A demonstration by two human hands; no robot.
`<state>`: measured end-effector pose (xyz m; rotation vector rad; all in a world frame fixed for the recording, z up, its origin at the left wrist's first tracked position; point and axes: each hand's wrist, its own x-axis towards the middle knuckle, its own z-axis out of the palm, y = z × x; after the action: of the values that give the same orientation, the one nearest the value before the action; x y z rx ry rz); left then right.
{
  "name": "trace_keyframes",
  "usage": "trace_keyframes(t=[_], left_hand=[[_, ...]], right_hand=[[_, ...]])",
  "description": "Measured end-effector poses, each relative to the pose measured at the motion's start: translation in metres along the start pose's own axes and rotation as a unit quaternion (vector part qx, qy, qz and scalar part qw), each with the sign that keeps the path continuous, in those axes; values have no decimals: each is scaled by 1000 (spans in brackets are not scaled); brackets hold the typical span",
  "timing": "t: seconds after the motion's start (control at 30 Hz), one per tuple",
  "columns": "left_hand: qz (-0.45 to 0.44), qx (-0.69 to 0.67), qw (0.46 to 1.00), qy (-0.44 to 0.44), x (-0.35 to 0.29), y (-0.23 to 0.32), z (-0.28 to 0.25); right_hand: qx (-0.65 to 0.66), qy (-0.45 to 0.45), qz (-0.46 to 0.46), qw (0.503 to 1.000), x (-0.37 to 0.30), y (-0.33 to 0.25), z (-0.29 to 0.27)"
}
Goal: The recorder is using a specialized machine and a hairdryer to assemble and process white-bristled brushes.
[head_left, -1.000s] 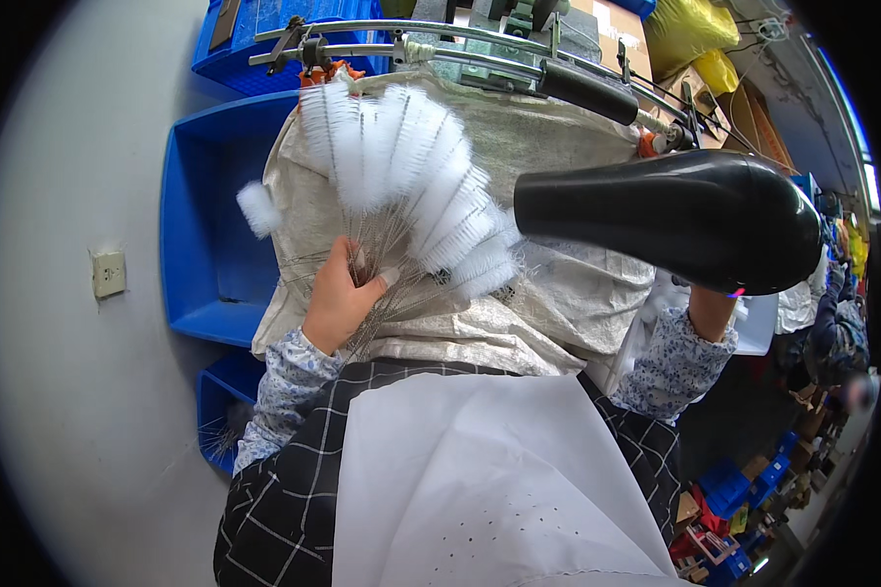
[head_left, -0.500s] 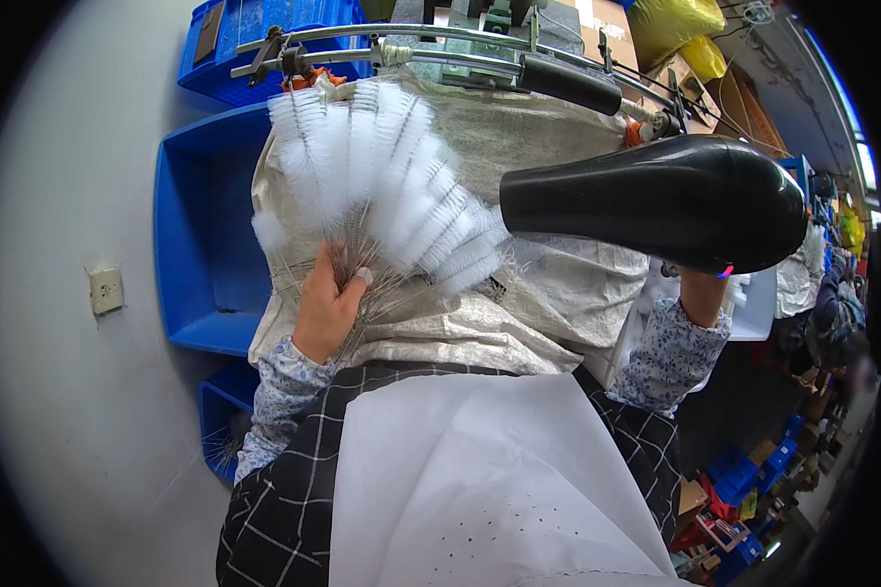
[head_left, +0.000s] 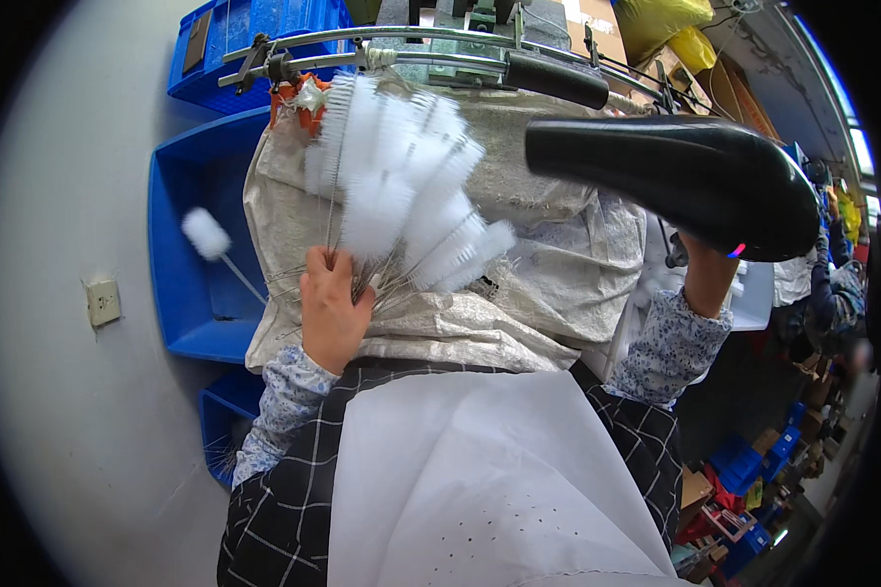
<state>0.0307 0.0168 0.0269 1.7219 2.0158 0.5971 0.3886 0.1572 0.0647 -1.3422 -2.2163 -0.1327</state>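
My left hand (head_left: 335, 308) is closed around twisted-wire stems below a fanned bunch of white bristle brushes (head_left: 387, 196). Their heads overlap and some are blurred. More bare wire stems spread out beside the fingers. One separate white brush (head_left: 206, 233) leans left over the blue tub, its stem running toward my hand. Held up at the right is a black hair dryer (head_left: 656, 176), its nozzle pointing left toward the brushes with a gap between. My right hand (head_left: 703, 262) grips it from below; most of the fingers are hidden behind its body.
A pale woven sack (head_left: 548, 323) covers the work surface under the brushes. Beyond it runs a metal rail (head_left: 392, 49) with a black grip. Blue tubs (head_left: 181, 313) stand at the left beside the wall. A white tray (head_left: 751, 303) is below my right hand.
The bunch has shifted and fanned differently, and my left hand has turned its knuckles upward. One brush now leans farther out over the tub. The dryer has moved slightly right and away.
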Motion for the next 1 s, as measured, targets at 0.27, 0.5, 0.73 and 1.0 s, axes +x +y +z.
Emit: trace_keyframes(t=[0.27, 0.5, 0.73, 1.0], left_hand=[[151, 163, 972, -78, -8, 3, 40], [98, -74, 990, -64, 7, 3, 38], [-107, -216, 965, -106, 10, -10, 46], [-103, -150, 983, 9, 7, -2, 43]], right_hand=[[40, -16, 67, 997, -30, 29, -23], [-35, -67, 35, 997, -49, 45, -24], [-145, -111, 30, 983, -57, 64, -29], [-222, -111, -55, 967, -39, 42, -25]])
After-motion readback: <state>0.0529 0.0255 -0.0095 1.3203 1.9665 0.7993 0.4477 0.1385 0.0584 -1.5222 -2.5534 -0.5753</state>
